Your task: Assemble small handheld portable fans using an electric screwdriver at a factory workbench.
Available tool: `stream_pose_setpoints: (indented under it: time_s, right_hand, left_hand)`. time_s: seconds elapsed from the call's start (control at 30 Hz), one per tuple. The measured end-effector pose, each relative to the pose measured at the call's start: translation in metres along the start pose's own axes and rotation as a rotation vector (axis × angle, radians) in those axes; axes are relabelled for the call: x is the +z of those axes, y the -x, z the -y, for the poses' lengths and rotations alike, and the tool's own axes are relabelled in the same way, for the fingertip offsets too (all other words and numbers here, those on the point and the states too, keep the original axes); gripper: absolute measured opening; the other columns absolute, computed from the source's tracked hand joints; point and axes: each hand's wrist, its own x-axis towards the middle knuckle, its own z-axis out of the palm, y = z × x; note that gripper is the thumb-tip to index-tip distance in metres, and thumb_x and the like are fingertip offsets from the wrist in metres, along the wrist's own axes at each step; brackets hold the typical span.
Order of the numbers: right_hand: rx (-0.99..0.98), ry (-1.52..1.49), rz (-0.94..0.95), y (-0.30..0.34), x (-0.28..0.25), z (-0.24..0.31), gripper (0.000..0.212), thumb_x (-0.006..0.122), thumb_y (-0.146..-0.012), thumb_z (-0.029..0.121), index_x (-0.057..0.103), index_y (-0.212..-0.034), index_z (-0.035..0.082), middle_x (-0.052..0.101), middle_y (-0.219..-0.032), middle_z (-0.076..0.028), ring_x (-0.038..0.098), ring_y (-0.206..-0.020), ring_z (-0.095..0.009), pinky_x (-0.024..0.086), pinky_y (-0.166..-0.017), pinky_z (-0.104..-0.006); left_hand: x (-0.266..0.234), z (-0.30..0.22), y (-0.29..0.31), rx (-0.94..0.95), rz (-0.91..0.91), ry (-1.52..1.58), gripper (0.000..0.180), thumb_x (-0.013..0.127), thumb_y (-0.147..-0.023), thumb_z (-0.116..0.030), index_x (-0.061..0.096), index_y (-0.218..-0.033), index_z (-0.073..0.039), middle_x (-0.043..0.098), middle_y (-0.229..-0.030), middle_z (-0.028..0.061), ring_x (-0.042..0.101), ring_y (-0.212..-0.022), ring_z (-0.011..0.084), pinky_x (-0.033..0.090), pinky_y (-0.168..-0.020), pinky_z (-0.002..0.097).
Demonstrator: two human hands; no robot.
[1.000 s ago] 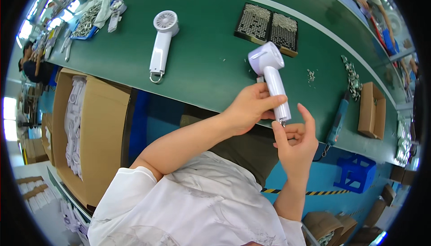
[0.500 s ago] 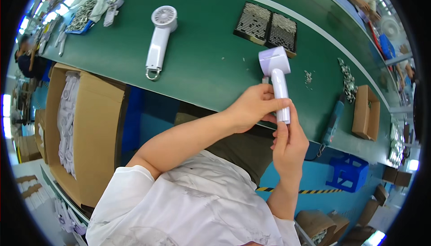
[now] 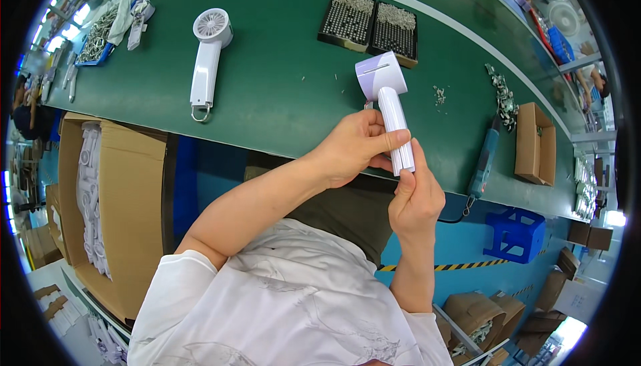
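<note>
A white handheld fan with a pale purple head [image 3: 380,74] is held in front of me, its head pointing away and its handle slanting down toward me. My left hand [image 3: 354,147] is closed around the handle, thumb across the front. At the handle's lower end my right hand [image 3: 418,202] is closed, thumb and fingertips pressed against it. Whether the right fingers also pinch a small part is hidden. On the green bench to the left lies a second white fan [image 3: 205,65], with a round grille and a metal loop at its end.
Two black trays of screws [image 3: 347,22] sit beyond the fan. Loose small parts [image 3: 439,95], a teal electric screwdriver [image 3: 485,162] and a small cardboard box [image 3: 535,145] are on the right. A large carton of white fan parts [image 3: 137,206] stands left; a blue stool [image 3: 514,236] stands lower right.
The whole view has shifted, so the bench and things on it appear farther left. The held fan has turned slightly, showing a slot on its head. Both hands keep their hold.
</note>
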Motion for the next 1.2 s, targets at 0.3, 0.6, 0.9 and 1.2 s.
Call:
stream_pose_setpoints:
  time_s: [0.3,0.6,0.9,1.2]
  right_hand:
    - [-0.008,-0.009,-0.062,0.0002,0.0046,-0.0019,0.036,0.056,-0.101,0.013,0.057,-0.124,-0.014,0.07,-0.089,-0.022,0.068,-0.067,-0.032,0.055,-0.06,-0.037]
    - [0.021,-0.061,-0.078,0.0012,0.0054,-0.0066,0.034,0.055,-0.101,0.014,0.06,-0.124,-0.012,0.07,-0.09,-0.022,0.07,-0.068,-0.031,0.055,-0.061,-0.0357]
    - [0.05,-0.138,-0.082,0.0021,0.0059,-0.0099,0.034,0.055,-0.102,0.015,0.061,-0.124,-0.01,0.071,-0.091,-0.021,0.07,-0.069,-0.031,0.055,-0.062,-0.0357]
    - [-0.047,0.019,-0.023,-0.0033,0.0006,-0.0065,0.036,0.053,-0.102,0.016,0.058,-0.121,-0.014,0.07,-0.103,-0.023,0.069,-0.07,-0.031,0.055,-0.061,-0.0371]
  left_hand:
    - [-0.0004,-0.0025,0.0006,-0.033,0.014,-0.028,0.046,0.068,-0.097,-0.027,0.048,-0.124,0.005,0.06,-0.11,0.0109,0.066,-0.1,0.0199,0.059,-0.087,0.0378]
    - [0.0009,-0.0015,0.0005,-0.013,-0.014,-0.025,0.042,0.067,-0.097,-0.021,0.047,-0.122,0.007,0.061,-0.109,0.0123,0.067,-0.099,0.0208,0.06,-0.085,0.038]
    - [0.0009,-0.0005,0.0008,0.002,-0.029,-0.035,0.042,0.068,-0.096,-0.02,0.047,-0.121,0.007,0.062,-0.108,0.0128,0.068,-0.097,0.0213,0.061,-0.084,0.0376]
    - [0.0051,-0.0014,0.0045,0.022,-0.044,-0.084,0.042,0.07,-0.095,-0.019,0.052,-0.121,0.008,0.065,-0.106,0.0128,0.069,-0.098,0.0211,0.061,-0.083,0.0369]
